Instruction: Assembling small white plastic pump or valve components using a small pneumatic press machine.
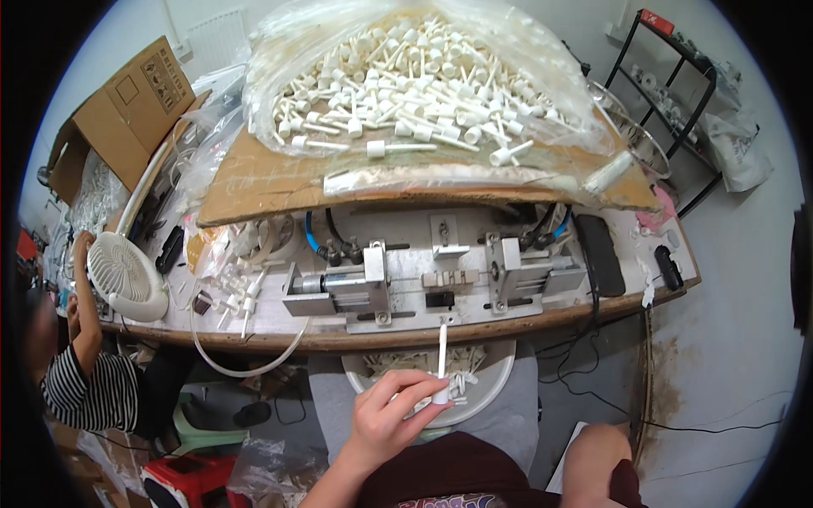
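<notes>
One hand (385, 419), coming in from the lower left and so seemingly the left, is showing; the other isn't visible. Its fingers (415, 394) are pinching closed around one white plastic tube with a wider cap end (441, 366), standing upright over one round white bowl (500, 377) of similar pieces in the lap. One grey metal press fixture (432, 284) is sitting on the wooden bench (593, 306). One clear bag of countless white tubes (406, 72) is lying on cardboard behind. One white fan (125, 275) is lying left.
</notes>
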Demonstrator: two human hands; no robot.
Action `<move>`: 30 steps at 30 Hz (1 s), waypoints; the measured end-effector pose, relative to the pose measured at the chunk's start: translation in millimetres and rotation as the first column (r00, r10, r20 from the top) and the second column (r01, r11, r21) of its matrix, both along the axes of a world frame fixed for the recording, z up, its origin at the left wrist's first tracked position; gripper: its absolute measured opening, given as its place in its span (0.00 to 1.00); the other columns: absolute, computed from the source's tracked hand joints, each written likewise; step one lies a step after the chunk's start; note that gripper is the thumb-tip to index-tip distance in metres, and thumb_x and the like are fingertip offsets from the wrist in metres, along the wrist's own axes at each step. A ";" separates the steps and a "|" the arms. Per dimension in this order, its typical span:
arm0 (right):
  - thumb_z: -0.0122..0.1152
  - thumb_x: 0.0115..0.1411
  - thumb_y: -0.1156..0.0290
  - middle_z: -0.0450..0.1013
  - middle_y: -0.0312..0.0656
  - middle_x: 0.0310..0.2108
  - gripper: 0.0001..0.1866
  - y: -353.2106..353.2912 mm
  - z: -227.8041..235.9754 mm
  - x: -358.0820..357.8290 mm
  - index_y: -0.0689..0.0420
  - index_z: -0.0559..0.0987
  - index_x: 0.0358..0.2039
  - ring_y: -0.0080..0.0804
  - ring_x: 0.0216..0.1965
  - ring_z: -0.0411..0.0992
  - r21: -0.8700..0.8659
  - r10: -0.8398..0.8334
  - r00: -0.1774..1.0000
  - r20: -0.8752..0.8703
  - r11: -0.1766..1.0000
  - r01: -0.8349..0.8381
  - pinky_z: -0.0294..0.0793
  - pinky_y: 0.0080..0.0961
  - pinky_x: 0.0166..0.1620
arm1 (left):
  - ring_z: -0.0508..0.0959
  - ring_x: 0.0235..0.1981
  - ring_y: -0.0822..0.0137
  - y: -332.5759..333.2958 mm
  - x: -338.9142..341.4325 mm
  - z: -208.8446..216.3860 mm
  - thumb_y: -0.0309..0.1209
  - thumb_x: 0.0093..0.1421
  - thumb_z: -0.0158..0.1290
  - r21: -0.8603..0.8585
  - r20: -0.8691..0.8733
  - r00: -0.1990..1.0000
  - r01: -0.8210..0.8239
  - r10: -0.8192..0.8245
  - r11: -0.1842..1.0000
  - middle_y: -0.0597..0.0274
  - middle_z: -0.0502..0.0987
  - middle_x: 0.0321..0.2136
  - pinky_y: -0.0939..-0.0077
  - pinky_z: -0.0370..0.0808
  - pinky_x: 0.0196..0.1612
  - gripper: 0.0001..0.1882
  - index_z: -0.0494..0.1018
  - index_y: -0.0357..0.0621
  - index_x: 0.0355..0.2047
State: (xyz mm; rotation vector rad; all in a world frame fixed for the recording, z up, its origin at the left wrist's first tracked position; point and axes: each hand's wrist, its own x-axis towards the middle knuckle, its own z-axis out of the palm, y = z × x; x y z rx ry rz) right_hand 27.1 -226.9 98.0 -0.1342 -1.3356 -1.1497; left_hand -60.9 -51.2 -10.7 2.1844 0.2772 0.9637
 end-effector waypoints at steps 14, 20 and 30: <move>0.65 0.52 0.75 0.78 0.43 0.45 0.14 76.3 -82.0 121.8 0.54 0.82 0.41 0.39 0.44 0.77 -0.854 -0.547 0.802 0.241 0.273 0.443 0.74 0.37 0.45 | 0.83 0.36 0.62 36.5 36.0 -5.1 0.22 0.48 0.69 0.146 -0.036 0.994 -0.096 0.103 0.985 0.54 0.81 0.48 0.72 0.80 0.40 0.18 0.82 0.38 0.41; 0.69 0.52 0.69 0.76 0.38 0.34 0.10 143.5 -44.5 188.6 0.54 0.83 0.36 0.38 0.36 0.74 -0.901 -0.730 0.683 0.003 0.294 0.319 0.72 0.33 0.40 | 0.81 0.28 0.64 37.5 56.7 -4.3 0.27 0.50 0.66 0.425 -0.145 0.974 -0.099 0.175 0.900 0.62 0.82 0.48 0.74 0.76 0.31 0.15 0.82 0.42 0.40; 0.77 0.45 0.46 0.76 0.41 0.26 0.27 182.3 -13.6 248.0 0.59 0.84 0.29 0.35 0.29 0.76 -0.993 -0.853 0.516 0.081 -0.026 0.114 0.74 0.32 0.34 | 0.76 0.20 0.64 43.8 63.7 5.1 0.29 0.50 0.67 0.418 -0.250 0.950 -0.071 0.190 0.906 0.65 0.82 0.49 0.74 0.75 0.28 0.16 0.83 0.44 0.41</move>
